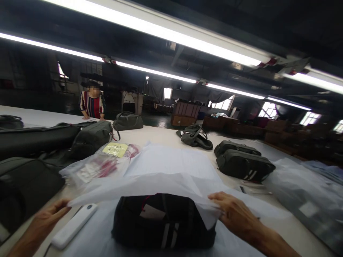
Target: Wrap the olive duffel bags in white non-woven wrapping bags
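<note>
A sheet of white tissue paper (160, 184) is stretched between my two hands, over the back and top of a dark duffel bag (144, 232). My left hand (52, 212) pinches the sheet's left corner, beside a white handheld device (75, 226) on the table. At the bag's right end my right hand (233, 210) grips the paper's other edge, its fingers partly behind the sheet. The bag has two pale stripes on its front, and a blank tag (152, 212) on a red cord lies across its top. More tissue paper lies under the bag.
Behind the bag lies a stack of white paper (174, 160). A plastic bag of red-and-white items (99, 164) is to its left. Dark green bags (245, 164) stand on both sides of the table. Clear plastic (302, 189) covers the right. A person (92, 103) stands across the table.
</note>
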`<action>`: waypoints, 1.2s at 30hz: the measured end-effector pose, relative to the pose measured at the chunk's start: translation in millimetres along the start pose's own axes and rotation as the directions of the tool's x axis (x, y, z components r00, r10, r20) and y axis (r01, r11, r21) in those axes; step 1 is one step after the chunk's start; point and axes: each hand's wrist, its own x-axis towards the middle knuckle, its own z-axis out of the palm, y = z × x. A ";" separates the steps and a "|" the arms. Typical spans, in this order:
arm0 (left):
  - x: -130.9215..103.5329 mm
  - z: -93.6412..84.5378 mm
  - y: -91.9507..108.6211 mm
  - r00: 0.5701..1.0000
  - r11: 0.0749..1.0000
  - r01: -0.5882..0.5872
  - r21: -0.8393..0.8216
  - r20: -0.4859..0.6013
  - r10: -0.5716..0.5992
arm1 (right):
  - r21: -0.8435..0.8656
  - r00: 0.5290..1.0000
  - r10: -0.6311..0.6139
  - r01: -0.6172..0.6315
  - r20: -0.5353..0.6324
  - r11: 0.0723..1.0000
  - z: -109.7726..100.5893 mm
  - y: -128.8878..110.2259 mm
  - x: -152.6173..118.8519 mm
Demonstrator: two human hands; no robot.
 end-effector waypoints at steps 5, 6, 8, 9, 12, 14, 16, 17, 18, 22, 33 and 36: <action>2.5 -9.3 -5.5 0.988 0.971 0.149 -0.186 -0.017 -0.155 | -0.121 0.953 -0.071 0.037 -0.293 0.992 60.2 -17.3 -27.4; 6.1 -11.8 5.1 0.997 0.980 0.067 -0.190 -0.027 -0.074 | -0.149 0.925 -0.124 0.074 -0.359 0.986 68.1 -18.6 -27.2; 11.9 -14.0 37.5 0.978 0.959 -0.195 -0.206 0.033 0.206 | -0.182 0.868 -0.208 0.139 -0.450 0.974 78.2 -21.0 -24.3; 12.1 -13.0 57.4 0.930 0.918 -0.332 -0.219 0.089 0.358 | -0.182 0.847 -0.230 0.160 -0.480 0.970 80.6 -22.4 -22.6; -3.9 -0.4 114.4 0.650 0.707 -0.671 -0.223 0.282 0.706 | -0.161 0.809 -0.250 0.194 -0.531 0.968 80.7 -29.2 -20.0; -24.7 14.3 137.6 0.482 0.573 -0.799 -0.182 0.375 0.792 | -0.163 0.794 -0.281 0.229 -0.539 0.960 78.4 -34.7 -21.1; -44.4 30.8 144.2 0.405 0.468 -0.880 -0.081 0.387 0.828 | -0.159 0.791 -0.314 0.271 -0.526 0.949 76.3 -39.6 -23.4; -51.4 38.2 142.3 0.396 0.428 -0.904 -0.011 0.356 0.846 | -0.145 0.794 -0.318 0.285 -0.518 0.947 75.4 -41.6 -24.5; -56.0 44.2 138.2 0.396 0.397 -0.916 0.064 0.305 0.866 | -0.125 0.800 -0.314 0.293 -0.511 0.948 74.4 -43.4 -25.2; -58.7 46.8 118.9 0.365 0.337 -0.915 0.224 0.098 0.926 | -0.061 0.805 -0.289 0.303 -0.518 0.951 67.0 -49.2 -26.7; -108.6 66.4 91.3 0.301 0.264 -0.952 0.155 0.311 0.902 | 0.009 0.834 -0.275 0.317 -0.478 0.948 129.3 -45.8 -36.8; -108.8 96.1 76.4 0.340 0.289 -0.940 0.183 0.401 0.851 | -0.020 0.854 -0.194 0.210 -0.482 0.977 163.6 -43.2 -27.0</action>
